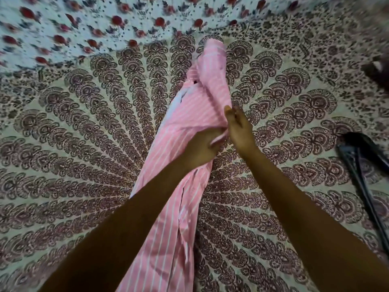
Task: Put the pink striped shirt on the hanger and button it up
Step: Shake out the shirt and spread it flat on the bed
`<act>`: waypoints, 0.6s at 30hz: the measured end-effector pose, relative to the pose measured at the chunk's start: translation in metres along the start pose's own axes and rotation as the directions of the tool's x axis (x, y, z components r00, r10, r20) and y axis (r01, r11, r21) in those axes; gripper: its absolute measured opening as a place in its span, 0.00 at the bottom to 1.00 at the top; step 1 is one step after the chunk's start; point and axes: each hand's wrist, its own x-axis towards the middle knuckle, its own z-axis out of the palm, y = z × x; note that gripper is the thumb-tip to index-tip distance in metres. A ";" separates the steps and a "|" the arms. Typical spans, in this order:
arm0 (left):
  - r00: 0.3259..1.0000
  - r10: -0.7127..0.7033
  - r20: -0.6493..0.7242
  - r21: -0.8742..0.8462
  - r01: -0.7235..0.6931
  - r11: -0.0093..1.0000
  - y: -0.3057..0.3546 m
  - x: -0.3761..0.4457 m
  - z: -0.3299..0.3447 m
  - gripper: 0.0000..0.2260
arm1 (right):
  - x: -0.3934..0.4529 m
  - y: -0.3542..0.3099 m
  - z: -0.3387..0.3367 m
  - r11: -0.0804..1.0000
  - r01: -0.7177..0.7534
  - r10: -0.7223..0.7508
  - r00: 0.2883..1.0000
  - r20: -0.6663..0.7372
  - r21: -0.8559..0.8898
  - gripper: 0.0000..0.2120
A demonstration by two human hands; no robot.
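1. The patterned bedspread (84, 144) serves as the work surface.
2. The pink striped shirt (168, 186) lies bunched lengthwise along it, apparently gathered for handling.
3. The left hand (200, 148) and right hand (240, 129) both pinch one fabric edge, probably at the placket.

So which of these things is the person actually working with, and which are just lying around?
In use:
- pink striped shirt, gathered in a long bunch
- left hand, gripping the shirt
- right hand, pinching the cloth beside it

Lying about:
- patterned bedspread under it all
- rose-print cloth at the far edge
- dark object at right, possibly the hanger; too unclear to tell
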 end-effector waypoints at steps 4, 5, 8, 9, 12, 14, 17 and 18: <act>0.976 0.045 0.212 -0.057 -0.034 0.998 0.015 -0.021 0.009 0.19 | 0.006 0.003 -0.013 0.992 -0.085 0.093 0.991 -0.091 0.093 0.14; 0.969 0.039 0.243 -0.099 -0.016 0.995 0.018 -0.024 0.007 0.18 | 0.006 0.004 -0.018 0.987 -0.109 0.122 0.986 -0.117 0.116 0.11; 0.986 -0.006 0.165 -0.277 0.052 0.959 0.026 -0.025 -0.012 0.13 | 0.001 -0.004 -0.036 0.982 -0.090 0.126 0.966 -0.226 0.163 0.11; 0.995 -0.060 0.079 -0.286 0.080 0.955 0.026 -0.022 -0.022 0.11 | -0.001 -0.009 -0.043 0.983 -0.070 0.110 0.964 -0.243 0.167 0.11; 0.950 -0.226 -0.214 -0.198 0.184 0.963 0.023 -0.007 -0.048 0.09 | -0.016 -0.015 -0.066 0.991 -0.037 0.064 0.972 -0.225 0.126 0.11; 0.906 -0.296 -0.301 -0.173 0.253 0.952 0.019 -0.001 -0.059 0.12 | -0.031 -0.008 -0.085 0.997 -0.045 0.056 0.978 -0.203 0.054 0.12; 0.912 -0.267 -0.313 0.039 0.293 0.955 0.015 0.006 -0.057 0.10 | -0.052 0.019 -0.112 0.989 -0.120 0.099 0.969 -0.225 -0.081 0.15; 0.910 -0.247 -0.333 0.100 0.295 0.950 0.015 0.008 -0.050 0.09 | -0.061 0.029 -0.123 0.973 -0.174 0.127 0.952 -0.278 -0.152 0.15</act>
